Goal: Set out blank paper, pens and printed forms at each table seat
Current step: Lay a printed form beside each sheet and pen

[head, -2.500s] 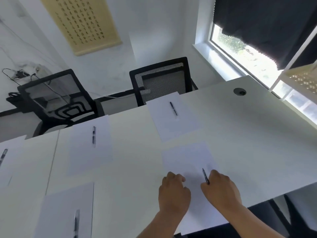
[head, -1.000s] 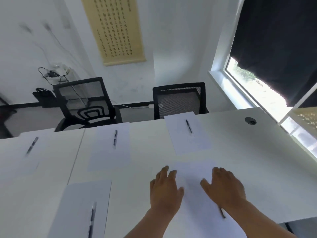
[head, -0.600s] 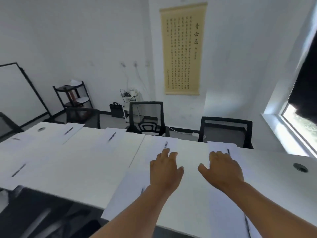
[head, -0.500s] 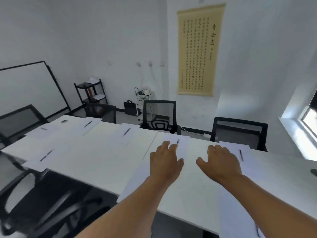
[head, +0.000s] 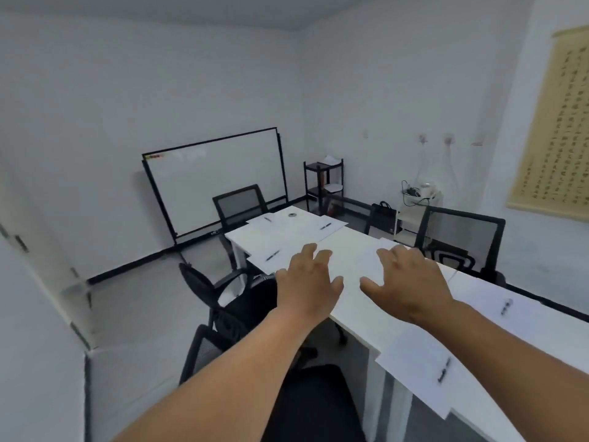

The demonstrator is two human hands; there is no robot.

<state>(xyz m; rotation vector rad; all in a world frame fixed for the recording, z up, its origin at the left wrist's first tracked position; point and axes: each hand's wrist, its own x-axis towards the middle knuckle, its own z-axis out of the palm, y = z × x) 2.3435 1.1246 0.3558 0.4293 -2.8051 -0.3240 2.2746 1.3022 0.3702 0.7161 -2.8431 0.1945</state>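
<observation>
Both hands have lifted off the near-right sheet and the view has swung left along the table [head: 347, 247].

Left hand [head: 307, 282] and right hand [head: 404, 287] hover empty, fingers loosely spread, above the near edge. Near sheet with pen [head: 444, 370] lies at bottom right; far sheets with pens [head: 272, 256] mark set seats, probably so each chair [head: 239, 202] faces one.
</observation>
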